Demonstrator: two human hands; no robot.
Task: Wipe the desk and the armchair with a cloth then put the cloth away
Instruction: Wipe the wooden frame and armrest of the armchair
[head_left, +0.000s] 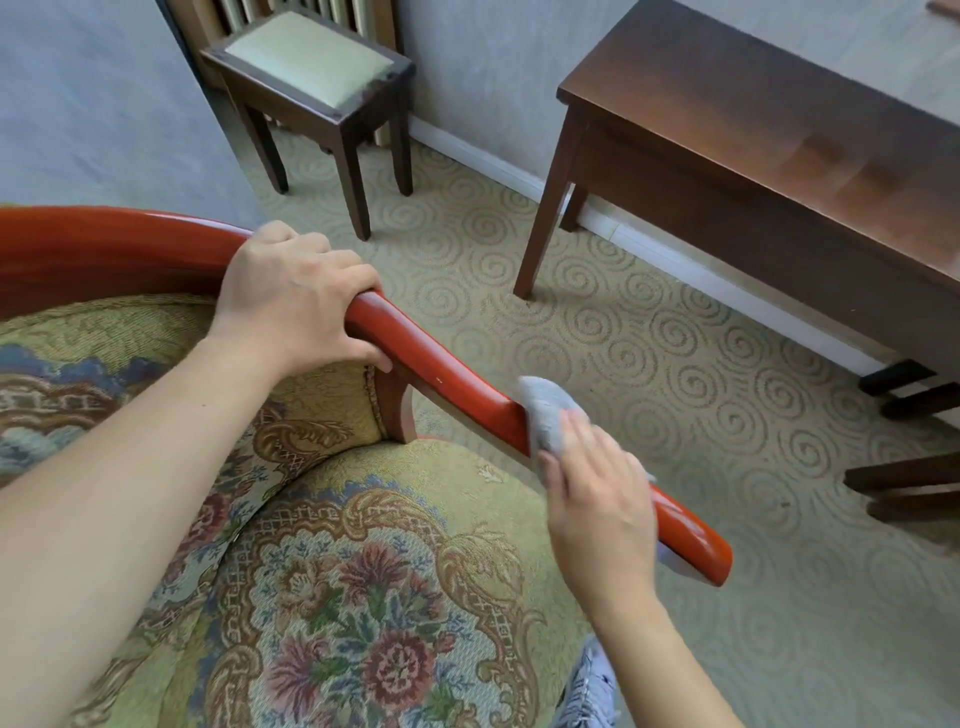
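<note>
The armchair fills the lower left, with a red-brown wooden frame and armrest (447, 374) and a floral tapestry seat (363, 571). My left hand (298, 299) grips the curved top of the frame where the back meets the armrest. My right hand (597, 499) presses a small grey cloth (545, 415) onto the armrest, a little past its middle. The cloth wraps over the rail and a corner pokes out beneath the hand. The dark brown wooden desk (753, 119) stands at the upper right against the wall.
A dark wooden stool (311, 67) with a pale green cushion stands by the wall at the top. Swirl-patterned carpet (571, 322) lies between armchair and desk. Dark wooden legs of other furniture (914, 488) show at the right edge.
</note>
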